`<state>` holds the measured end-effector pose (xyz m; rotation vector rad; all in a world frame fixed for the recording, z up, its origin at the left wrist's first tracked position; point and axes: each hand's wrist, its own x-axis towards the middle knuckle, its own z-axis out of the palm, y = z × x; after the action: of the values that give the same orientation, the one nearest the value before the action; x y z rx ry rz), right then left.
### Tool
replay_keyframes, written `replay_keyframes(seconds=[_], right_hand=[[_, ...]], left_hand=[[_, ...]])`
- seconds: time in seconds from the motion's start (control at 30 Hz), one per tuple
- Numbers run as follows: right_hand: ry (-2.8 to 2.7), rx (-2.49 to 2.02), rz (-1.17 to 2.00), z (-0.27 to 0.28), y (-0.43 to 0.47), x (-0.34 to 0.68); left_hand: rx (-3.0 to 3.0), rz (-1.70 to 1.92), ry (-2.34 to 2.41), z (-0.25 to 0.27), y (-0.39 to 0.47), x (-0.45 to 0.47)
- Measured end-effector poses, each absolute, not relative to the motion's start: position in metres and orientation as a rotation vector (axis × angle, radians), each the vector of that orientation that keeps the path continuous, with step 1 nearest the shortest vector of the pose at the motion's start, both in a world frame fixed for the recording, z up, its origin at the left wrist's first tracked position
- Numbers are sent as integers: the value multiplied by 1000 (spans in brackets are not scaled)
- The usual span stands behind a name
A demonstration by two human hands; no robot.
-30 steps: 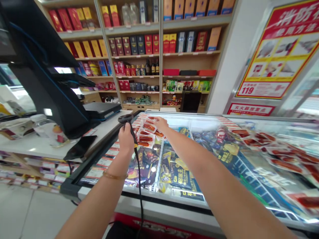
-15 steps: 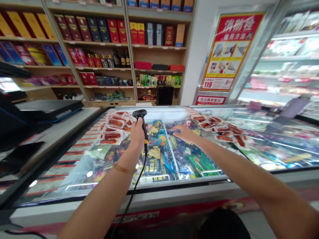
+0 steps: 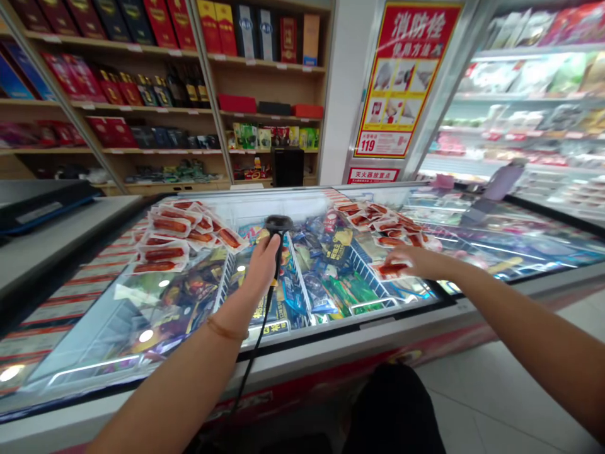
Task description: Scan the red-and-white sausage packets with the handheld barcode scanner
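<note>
My left hand (image 3: 261,265) is wrapped round the handle of a black barcode scanner (image 3: 278,224), held upright over the freezer glass with its cable hanging down. My right hand (image 3: 410,260) is at the near edge of the right pile of sausage packs (image 3: 392,227). Its fingers are closed on the edge of one clear vacuum pack of red sausages (image 3: 391,270), low over the glass. Farther left, a second pile of sausage packs (image 3: 177,230) lies on the glass, apart from both hands.
Below the glass lid of the chest freezer (image 3: 363,323), white wire baskets (image 3: 368,271) hold bagged frozen goods. Boxed bottles fill the shelves (image 3: 208,110) behind. A counter (image 3: 89,217) with a dark device stands at the left, and a lit fridge (image 3: 534,120) at the right.
My right hand has moved right from above the middle of the freezer to a sausage pack by the right pile. The view has turned right. The scanner stays in my left hand.
</note>
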<state>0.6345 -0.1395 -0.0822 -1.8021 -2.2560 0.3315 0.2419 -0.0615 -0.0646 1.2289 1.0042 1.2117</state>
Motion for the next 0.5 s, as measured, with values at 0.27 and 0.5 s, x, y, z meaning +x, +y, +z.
replay_keyframes(seconds=[0.27, 0.5], right_hand=[[-2152, -1650, 180, -91, -15, 480], [-1776, -1817, -44, -117, 30, 427]], left_hand=[[1213, 1236, 972, -68, -58, 239], [1177, 1219, 1017, -71, -54, 236]])
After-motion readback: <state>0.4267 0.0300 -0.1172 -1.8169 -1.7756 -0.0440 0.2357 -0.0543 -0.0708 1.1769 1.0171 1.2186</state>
